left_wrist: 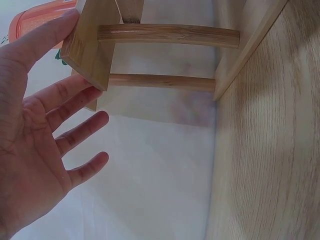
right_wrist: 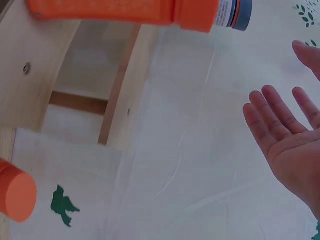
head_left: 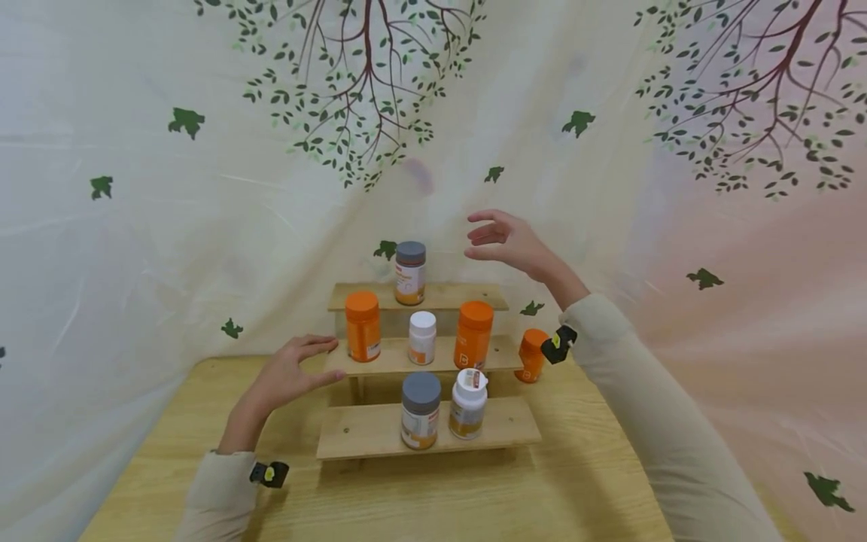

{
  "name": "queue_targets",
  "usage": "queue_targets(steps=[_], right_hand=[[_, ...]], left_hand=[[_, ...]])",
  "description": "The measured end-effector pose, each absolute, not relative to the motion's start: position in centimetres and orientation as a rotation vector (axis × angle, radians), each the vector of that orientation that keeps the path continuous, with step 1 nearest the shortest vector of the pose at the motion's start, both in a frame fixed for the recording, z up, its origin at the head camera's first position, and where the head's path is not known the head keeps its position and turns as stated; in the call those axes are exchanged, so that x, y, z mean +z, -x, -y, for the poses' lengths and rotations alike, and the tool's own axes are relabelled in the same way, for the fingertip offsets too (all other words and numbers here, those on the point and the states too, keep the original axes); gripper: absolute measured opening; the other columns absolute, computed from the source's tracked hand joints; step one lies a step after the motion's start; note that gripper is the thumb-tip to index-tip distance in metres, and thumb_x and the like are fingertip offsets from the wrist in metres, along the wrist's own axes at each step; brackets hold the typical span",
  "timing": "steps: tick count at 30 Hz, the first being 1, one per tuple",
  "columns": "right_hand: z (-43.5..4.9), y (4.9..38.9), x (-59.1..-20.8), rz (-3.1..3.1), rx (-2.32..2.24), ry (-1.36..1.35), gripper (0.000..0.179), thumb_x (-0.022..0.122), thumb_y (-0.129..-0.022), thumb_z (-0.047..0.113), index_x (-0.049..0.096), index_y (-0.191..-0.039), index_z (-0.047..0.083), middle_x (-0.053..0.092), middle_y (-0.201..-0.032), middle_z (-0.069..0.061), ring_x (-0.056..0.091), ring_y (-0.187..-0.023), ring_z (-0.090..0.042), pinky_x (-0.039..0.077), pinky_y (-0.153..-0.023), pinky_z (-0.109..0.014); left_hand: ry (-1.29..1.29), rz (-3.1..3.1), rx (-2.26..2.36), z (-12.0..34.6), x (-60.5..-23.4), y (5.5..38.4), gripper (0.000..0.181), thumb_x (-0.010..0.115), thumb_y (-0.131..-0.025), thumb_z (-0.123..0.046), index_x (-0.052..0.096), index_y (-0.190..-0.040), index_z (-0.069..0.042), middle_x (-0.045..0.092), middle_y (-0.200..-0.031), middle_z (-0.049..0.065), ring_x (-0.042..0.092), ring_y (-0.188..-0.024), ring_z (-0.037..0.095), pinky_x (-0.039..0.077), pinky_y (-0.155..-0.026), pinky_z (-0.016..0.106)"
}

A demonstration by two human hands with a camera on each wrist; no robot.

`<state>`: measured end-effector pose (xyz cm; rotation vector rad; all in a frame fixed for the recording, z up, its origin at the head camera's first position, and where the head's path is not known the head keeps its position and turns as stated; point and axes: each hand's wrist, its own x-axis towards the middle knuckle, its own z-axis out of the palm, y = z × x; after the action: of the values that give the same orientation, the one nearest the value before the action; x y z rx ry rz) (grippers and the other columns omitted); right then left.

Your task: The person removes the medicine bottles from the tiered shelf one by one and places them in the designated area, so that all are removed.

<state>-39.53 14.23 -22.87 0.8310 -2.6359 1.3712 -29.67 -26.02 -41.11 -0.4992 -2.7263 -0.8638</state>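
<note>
I see the left hand (head_left: 286,373), fingers spread, touching the rack (head_left: 369,433) — the right hand (head_left: 512,244) hangs, thumb and fingers apart, a jar (head_left: 410,278) lower left of it.

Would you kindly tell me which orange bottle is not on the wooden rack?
The rightmost orange bottle, on the table beside the rack; the other two orange bottles stand on its middle shelf.

A pale, leaf-printed curtain (head_left: 515,113) hangs behind the wooden table (head_left: 433,500).
</note>
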Motion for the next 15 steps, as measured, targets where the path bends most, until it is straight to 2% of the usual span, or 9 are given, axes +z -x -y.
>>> queue_targets(steps=[15], right_hand=[[-9.1,40.8,-22.4,2.698,1.452,-0.921,0.064,0.077,-0.091,0.015,0.048,-0.148,0.007,0.057,-0.142,-0.024,0.062,-0.126,-0.036,0.051,-0.107,-0.051]], left_hand=[[0.496,2.73,-0.894,26.1,-41.2,29.7,0.071,0.08,-0.085,-0.05,0.063,-0.141,-0.01,0.056,-0.147,0.016,0.047,-0.137,0.043,0.039,-0.11,0.067]])
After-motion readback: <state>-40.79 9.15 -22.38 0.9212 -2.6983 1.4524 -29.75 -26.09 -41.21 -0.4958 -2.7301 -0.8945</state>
